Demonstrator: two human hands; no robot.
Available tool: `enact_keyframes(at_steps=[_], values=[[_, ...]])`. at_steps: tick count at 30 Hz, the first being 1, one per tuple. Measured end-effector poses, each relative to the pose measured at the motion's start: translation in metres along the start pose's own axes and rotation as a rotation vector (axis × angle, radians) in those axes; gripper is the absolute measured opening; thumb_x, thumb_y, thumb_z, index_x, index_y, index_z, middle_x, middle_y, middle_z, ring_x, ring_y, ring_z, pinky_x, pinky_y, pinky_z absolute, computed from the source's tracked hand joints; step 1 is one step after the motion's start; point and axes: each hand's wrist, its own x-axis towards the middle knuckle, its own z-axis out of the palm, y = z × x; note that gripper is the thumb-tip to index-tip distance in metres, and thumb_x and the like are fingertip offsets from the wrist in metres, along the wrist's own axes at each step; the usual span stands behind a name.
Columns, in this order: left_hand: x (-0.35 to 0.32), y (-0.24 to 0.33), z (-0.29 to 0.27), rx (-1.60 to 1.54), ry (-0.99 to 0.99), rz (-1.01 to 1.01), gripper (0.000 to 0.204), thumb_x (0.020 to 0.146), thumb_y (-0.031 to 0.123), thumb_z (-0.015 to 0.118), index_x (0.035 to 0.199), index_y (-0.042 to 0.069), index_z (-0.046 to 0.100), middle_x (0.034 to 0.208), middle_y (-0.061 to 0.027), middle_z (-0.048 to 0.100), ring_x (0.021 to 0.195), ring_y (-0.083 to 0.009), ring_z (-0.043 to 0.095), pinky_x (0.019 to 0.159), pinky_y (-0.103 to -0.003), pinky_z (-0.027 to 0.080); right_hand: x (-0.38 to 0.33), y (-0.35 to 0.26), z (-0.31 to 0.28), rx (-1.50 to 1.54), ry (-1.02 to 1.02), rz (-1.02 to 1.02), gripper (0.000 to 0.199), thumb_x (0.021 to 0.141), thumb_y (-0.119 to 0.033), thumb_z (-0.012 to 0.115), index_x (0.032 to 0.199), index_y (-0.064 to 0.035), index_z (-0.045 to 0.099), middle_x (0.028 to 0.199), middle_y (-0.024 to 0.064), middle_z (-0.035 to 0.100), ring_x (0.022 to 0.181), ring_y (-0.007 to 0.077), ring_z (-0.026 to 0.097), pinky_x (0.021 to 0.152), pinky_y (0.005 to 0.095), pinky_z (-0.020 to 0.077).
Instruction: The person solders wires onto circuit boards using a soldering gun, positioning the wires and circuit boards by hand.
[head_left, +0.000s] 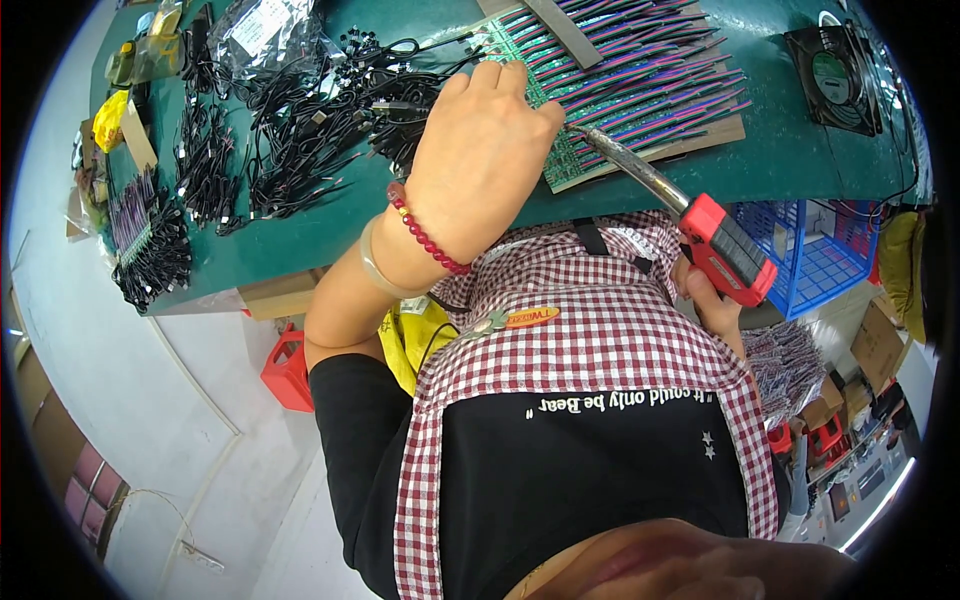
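Note:
My left hand (pixel 485 130) is closed at the left edge of a green circuit board panel (pixel 565 165), its knuckles up and its fingertips hidden. Whatever it pinches cannot be made out. Black cables (pixel 385 80) lie close beside it on the left. My right hand (pixel 715 305) is wrapped round a red and black soldering iron (pixel 725 250). The iron's metal barrel slants up and left, and its tip is near the panel's edge by my left thumb. Rows of dark, blue and pink wires (pixel 650 90) run rightward from the panel, with a flat metal bar (pixel 565 32) across them.
Bundles of black cables (pixel 290 170) and a clear plastic bag (pixel 265 35) cover the left of the green table (pixel 270 250). A finished-looking wired bunch (pixel 150 240) lies at its left edge. A black fan (pixel 832 80) stands far right. Below hangs a blue basket (pixel 820 265); a red stool (pixel 288 370) is lower left.

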Motion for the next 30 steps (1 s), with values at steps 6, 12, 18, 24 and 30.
enact_keyframes(at_steps=[6,12,18,24,30], values=[[-0.002,0.001,0.0,0.012,0.0,-0.004,0.008,0.072,0.01,0.063,0.08,0.007,0.062,0.104,-0.0143,0.06,0.09,-0.0268,0.056,0.077,-0.037,0.045,-0.002,0.004,-0.001,0.03,-0.052,-0.011,0.014,0.083,0.0,0.061,0.096,0.0021,0.06,0.082,0.0048,0.061,0.072,0.0114,0.056,0.065,0.0265,0.0457],[-0.002,0.0,0.003,0.013,0.007,0.001,0.007,0.073,0.01,0.063,0.079,0.007,0.062,0.103,-0.0135,0.06,0.09,-0.0265,0.056,0.076,-0.036,0.045,-0.002,0.005,0.001,0.026,0.009,-0.023,0.022,0.083,-0.001,0.06,0.104,0.0034,0.058,0.08,0.0055,0.06,0.07,0.0121,0.055,0.063,0.0262,0.0446],[-0.015,-0.001,0.011,-0.092,0.096,-0.046,0.014,0.073,0.01,0.055,0.084,0.005,0.061,0.096,-0.0126,0.054,0.09,-0.026,0.053,0.074,-0.036,0.044,0.014,-0.01,0.008,0.136,0.027,-0.166,0.039,0.089,-0.018,0.055,0.117,0.0075,0.045,0.064,0.0043,0.05,0.056,0.0115,0.046,0.053,0.0248,0.0364],[-0.055,-0.035,0.004,-0.234,0.359,-0.358,0.024,0.071,-0.001,0.061,0.095,0.005,0.058,0.103,-0.0133,0.054,0.094,-0.0314,0.053,0.08,-0.04,0.045,0.028,-0.016,0.008,0.146,0.102,-0.21,0.044,0.089,-0.029,0.054,0.113,0.0051,0.042,0.054,0.0039,0.043,0.048,0.0125,0.039,0.048,0.027,0.0337],[-0.16,-0.111,0.026,0.005,0.226,-0.706,0.016,0.072,0.005,0.067,0.086,0.01,0.061,0.094,-0.0095,0.055,0.09,-0.0308,0.052,0.077,-0.04,0.043,0.048,-0.03,0.016,0.244,0.037,-0.244,0.043,0.089,-0.03,0.053,0.114,0.003,0.041,0.054,0.0029,0.041,0.046,0.0114,0.036,0.047,0.0258,0.0326]])
